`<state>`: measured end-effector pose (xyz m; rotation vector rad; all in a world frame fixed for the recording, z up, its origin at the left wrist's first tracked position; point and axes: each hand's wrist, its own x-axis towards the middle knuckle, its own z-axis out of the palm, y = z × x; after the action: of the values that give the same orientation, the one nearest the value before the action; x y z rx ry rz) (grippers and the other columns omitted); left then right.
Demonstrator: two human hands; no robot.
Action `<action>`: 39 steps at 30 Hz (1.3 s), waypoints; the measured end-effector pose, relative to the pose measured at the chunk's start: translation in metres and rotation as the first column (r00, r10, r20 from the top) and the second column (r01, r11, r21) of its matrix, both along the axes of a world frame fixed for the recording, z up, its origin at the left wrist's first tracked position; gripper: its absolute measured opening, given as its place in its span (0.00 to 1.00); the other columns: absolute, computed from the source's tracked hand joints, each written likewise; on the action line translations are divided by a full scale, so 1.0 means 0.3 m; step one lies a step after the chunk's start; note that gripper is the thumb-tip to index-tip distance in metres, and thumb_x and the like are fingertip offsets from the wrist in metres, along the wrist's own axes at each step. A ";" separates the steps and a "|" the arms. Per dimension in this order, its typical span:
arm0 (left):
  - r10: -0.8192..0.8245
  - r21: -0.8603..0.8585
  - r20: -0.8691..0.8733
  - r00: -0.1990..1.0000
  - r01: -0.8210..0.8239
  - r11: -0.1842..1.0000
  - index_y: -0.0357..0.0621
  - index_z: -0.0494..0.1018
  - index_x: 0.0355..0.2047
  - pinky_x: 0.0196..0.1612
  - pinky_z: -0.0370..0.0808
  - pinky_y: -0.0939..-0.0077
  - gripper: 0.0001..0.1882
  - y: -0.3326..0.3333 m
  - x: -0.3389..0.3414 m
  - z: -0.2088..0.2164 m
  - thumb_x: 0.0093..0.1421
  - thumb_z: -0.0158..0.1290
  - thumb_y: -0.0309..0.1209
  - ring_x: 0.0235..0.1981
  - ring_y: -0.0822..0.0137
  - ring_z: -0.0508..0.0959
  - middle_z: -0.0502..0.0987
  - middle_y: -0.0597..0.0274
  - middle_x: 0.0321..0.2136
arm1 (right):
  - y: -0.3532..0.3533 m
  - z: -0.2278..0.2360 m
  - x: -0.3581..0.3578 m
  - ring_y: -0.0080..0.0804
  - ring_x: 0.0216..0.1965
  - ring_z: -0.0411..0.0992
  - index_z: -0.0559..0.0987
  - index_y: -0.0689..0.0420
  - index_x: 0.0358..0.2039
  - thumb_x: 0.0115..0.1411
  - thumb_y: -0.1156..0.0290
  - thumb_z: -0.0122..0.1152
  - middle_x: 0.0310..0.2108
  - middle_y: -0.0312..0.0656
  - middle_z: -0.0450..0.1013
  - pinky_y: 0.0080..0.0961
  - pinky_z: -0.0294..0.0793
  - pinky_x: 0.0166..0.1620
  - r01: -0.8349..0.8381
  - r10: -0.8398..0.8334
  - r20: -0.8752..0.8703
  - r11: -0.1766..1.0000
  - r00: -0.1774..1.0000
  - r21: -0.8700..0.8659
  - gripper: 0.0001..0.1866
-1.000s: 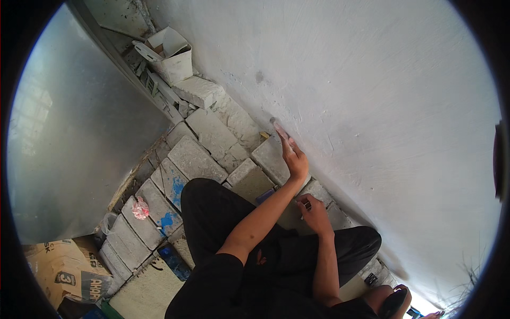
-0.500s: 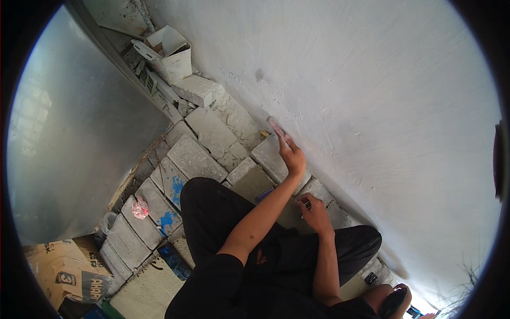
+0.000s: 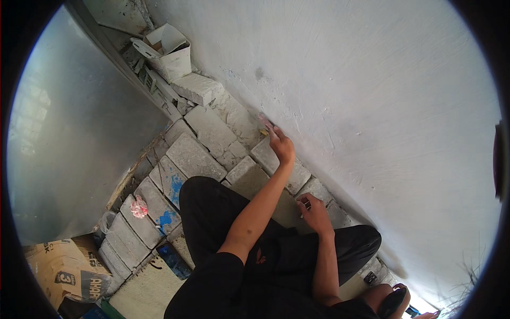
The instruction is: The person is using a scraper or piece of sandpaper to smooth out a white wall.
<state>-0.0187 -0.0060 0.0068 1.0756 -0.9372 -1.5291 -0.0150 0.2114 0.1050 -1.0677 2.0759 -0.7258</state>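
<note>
At the foot of the grey-white plastered wall, my left hand reaches out with its fingers closed together. A pale pinkish patch shows at its fingertips against the wall; whether it is a thin piece held there or dusty fingers I cannot make out. Closer in, my right hand rests above my right leg with its fingers curled. Something small and whitish peeks out at those fingers, too little to name. Grey paving blocks lie beneath my hands and around my crossed legs.
A white box with scraps inside stands by the wall beyond broken blocks. On the left rises a shiny metal sheet. A crumpled pink-white wad, a dark phone-like slab and a torn cardboard box lie left of me.
My left hand has slid left and a little farther along the wall's foot. The right hand stays where it was. A small purplish thing near my left knee is now hidden behind my arm.
</note>
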 end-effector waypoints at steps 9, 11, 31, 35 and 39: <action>0.111 -0.200 0.096 0.989 -0.090 0.976 0.31 0.40 0.69 0.70 0.49 0.61 0.33 0.054 -0.050 -0.030 0.74 0.30 0.43 0.71 0.46 0.46 0.43 0.37 0.69 | 0.001 -0.012 -0.001 0.36 0.26 0.76 0.78 0.62 0.39 0.60 0.75 0.59 0.28 0.49 0.77 0.31 0.74 0.33 -0.018 0.018 -0.016 0.999 1.000 -0.029 0.07; 0.057 -0.128 0.066 0.996 -0.048 0.991 0.31 0.39 0.69 0.70 0.48 0.61 0.34 -0.013 -0.002 -0.057 0.74 0.30 0.44 0.71 0.46 0.46 0.42 0.38 0.70 | -0.001 -0.011 0.004 0.36 0.26 0.76 0.78 0.62 0.39 0.60 0.75 0.59 0.28 0.48 0.77 0.31 0.74 0.33 -0.033 0.033 -0.020 0.998 0.999 -0.044 0.07; 0.027 -0.225 0.143 0.989 0.006 0.974 0.30 0.38 0.69 0.71 0.45 0.60 0.33 0.144 -0.051 0.014 0.74 0.29 0.42 0.71 0.47 0.43 0.39 0.35 0.70 | 0.011 0.024 -0.009 0.45 0.29 0.77 0.77 0.61 0.38 0.59 0.75 0.60 0.30 0.51 0.77 0.35 0.75 0.36 0.033 -0.032 0.024 0.999 0.999 -0.034 0.07; 0.030 -0.192 0.131 0.991 -0.004 0.981 0.31 0.37 0.69 0.72 0.43 0.60 0.34 0.103 -0.044 -0.004 0.74 0.29 0.43 0.71 0.47 0.42 0.38 0.37 0.70 | -0.003 0.055 0.019 0.37 0.28 0.76 0.78 0.61 0.37 0.59 0.74 0.62 0.27 0.47 0.77 0.31 0.74 0.34 0.022 -0.014 0.100 0.996 0.995 -0.083 0.06; -0.046 -0.077 0.090 0.995 0.053 0.996 0.31 0.37 0.69 0.72 0.43 0.60 0.34 0.031 -0.017 -0.018 0.74 0.28 0.44 0.72 0.47 0.41 0.38 0.37 0.70 | 0.002 0.073 0.061 0.23 0.26 0.74 0.79 0.58 0.35 0.60 0.66 0.64 0.21 0.38 0.75 0.24 0.70 0.29 -0.279 0.272 0.333 0.960 0.903 -0.028 0.09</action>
<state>-0.0238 0.0032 0.0013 1.0767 -1.0838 -1.4820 0.0032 0.2119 0.1268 -1.1128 1.6014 -0.6864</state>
